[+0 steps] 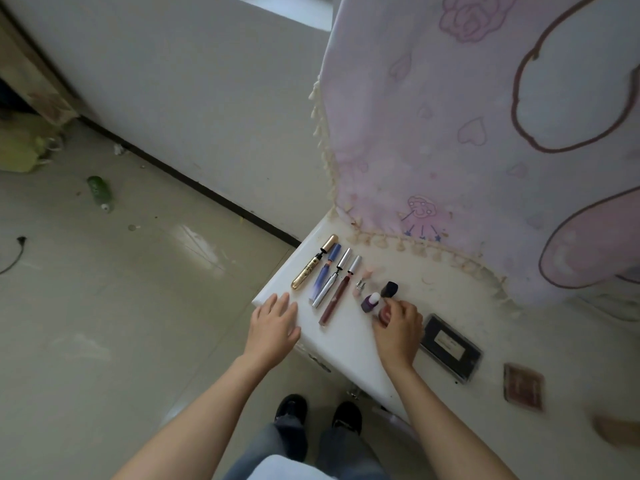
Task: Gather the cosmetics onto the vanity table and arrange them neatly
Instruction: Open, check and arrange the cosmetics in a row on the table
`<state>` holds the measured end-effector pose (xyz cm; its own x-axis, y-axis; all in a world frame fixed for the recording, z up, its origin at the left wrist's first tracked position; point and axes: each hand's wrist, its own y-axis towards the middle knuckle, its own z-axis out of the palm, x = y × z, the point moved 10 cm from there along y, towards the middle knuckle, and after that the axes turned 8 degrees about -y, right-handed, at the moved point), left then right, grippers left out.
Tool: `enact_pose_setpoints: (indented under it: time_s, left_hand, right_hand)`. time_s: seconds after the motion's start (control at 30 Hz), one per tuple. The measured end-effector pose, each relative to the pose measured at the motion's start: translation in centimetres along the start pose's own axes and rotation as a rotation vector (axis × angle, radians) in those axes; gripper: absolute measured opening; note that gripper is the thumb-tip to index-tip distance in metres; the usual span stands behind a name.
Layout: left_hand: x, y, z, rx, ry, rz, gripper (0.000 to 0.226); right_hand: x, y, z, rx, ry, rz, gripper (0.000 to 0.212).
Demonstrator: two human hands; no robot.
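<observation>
On the white vanity table (349,344) several slim cosmetics lie side by side: a gold tube (313,263), a blue tube (325,268), a silver tube (330,278) and a dark red tube (339,294). Beside them are a small pink item (362,284) and a purple bottle with a white cap (370,302). My right hand (398,329) grips a small reddish bottle with a black cap (388,289). My left hand (275,322) rests flat on the table's left corner with its fingers straight.
A black palette (450,344), a brown compact (523,386) and a blurred tan object (616,429) lie further right. A pink printed cloth with a tasselled edge (485,133) hangs behind. A green bottle (100,194) lies on the tiled floor at left.
</observation>
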<state>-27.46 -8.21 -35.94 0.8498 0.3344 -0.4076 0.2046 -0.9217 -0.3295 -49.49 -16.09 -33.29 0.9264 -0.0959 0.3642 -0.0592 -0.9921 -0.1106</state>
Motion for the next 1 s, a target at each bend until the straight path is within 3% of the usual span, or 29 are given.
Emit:
enact_pose_setpoints:
  time_s: [0.13,0.3,0.47,0.63,0.73,0.83,1.0]
  left_hand:
    - [0.2,0.1,0.2,0.025,0.023,-0.012,0.051]
    - [0.3,0.3,0.2,0.084,-0.023,-0.028,0.050]
    - [-0.3,0.4,-3.5,0.003,-0.335,-0.022,0.043]
    - [-8.5,-1.6,-9.0,-0.144,-0.462,0.266,0.044]
    - [-14.9,-3.9,-11.6,-0.106,-0.647,0.451,0.048]
    - [-18.4,-5.5,-13.8,-0.085,-0.811,0.563,0.052]
    - [-19.2,-6.4,-15.3,-0.111,-0.884,0.623,0.051]
  right_hand:
    - [-0.9,-0.3,-0.2,0.045,-0.043,-0.032,0.027]
    - [-1.4,-0.9,-1.7,0.085,0.037,-0.041,0.034]
    - [-1.8,-1.0,-6.6,0.065,0.238,0.024,0.041]
    - [-0.9,-1.0,-11.3,0.152,0.603,0.135,0.032]
    - [2.0,-2.2,-13.3,0.255,0.799,0.106,0.017]
    - [4.4,-3.5,-15.6,0.272,0.848,0.041,0.013]
    - [6.4,-5.0,-17.9,0.228,0.941,-0.032,0.003]
